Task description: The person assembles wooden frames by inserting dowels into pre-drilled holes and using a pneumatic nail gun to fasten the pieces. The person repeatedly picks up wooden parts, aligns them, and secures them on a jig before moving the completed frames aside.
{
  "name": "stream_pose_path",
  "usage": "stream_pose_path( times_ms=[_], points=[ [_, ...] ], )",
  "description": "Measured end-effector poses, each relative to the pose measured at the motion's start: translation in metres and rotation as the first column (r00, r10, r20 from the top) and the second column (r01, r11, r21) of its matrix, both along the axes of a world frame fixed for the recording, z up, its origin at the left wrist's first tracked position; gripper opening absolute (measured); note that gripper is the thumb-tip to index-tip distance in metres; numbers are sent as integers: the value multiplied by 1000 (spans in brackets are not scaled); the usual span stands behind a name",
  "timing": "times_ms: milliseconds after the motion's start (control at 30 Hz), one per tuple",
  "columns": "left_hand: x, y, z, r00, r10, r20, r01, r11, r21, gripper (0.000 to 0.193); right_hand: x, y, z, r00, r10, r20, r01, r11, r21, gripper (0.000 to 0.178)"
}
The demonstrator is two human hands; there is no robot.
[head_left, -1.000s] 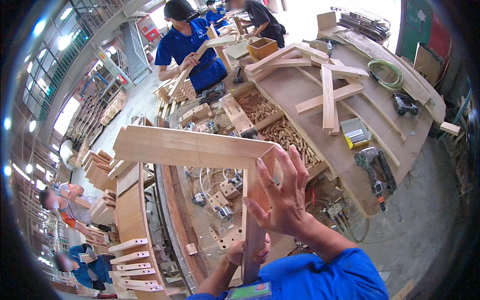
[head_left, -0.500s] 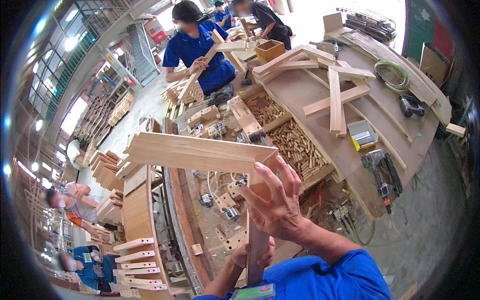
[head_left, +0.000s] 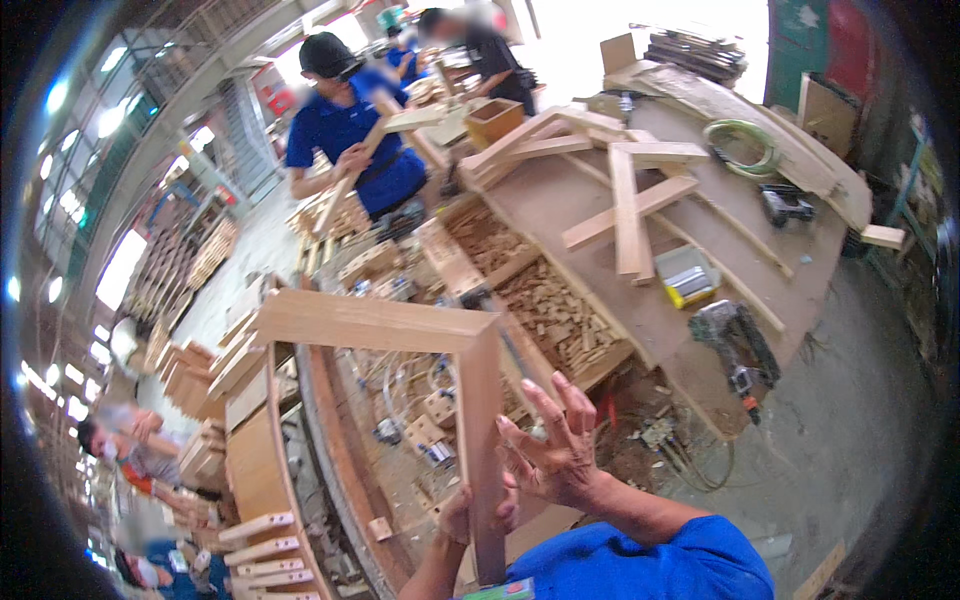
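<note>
An L-shaped piece made of two joined wooden boards (head_left: 375,325) stands before me, with one board reaching left and the other coming down toward my chest. My left hand (head_left: 457,515) is wrapped around the lower part of the upright board. Just right of that board is my right hand (head_left: 555,450), its fingers spread and nothing in them. Behind the wood lies a workbench with a clamping jig (head_left: 432,430) of wooden blocks, small cylinders and clear tubing.
A bin of short dowels (head_left: 560,320) lies beyond. On the right-hand table are joined wooden frames (head_left: 625,200), a nail gun (head_left: 735,345), a yellow box of staples (head_left: 690,280) and a coiled hose (head_left: 742,148). A co-worker (head_left: 350,130) holds wood opposite. Drilled wooden legs (head_left: 265,548) line the left shelf.
My right hand has let go of the corner joint and moved down, its fingers now spread. The left hand keeps its hold on the upright board. The whole view has shifted slightly.
</note>
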State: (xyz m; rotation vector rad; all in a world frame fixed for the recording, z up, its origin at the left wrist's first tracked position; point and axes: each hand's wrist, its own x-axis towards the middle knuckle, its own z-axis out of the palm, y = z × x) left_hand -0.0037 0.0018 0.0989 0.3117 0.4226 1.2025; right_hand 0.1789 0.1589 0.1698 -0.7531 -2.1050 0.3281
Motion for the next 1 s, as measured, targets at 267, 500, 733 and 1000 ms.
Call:
stream_pose_path(
  times_ms=[267,500,733,1000],
  points=[
    [-2,135,25,893,226,-389,-266,963,-53,64,13,-37,-113,772,168,-613,-627,45,-777,86],
    [47,267,67,446,276,-851,-314,939,141,51,13,62,-57,861,-69,-503,-434,415,-799,62],
    [33,359,89,518,144,-843,171,948,267,54,14,149,-36,609,-295,-736,-637,372,-676,53],
    [-41,305,49,292,198,-936,86,969,231,47,60,338,-42,483,-780,-398,407,602,-687,64]
  ],
)
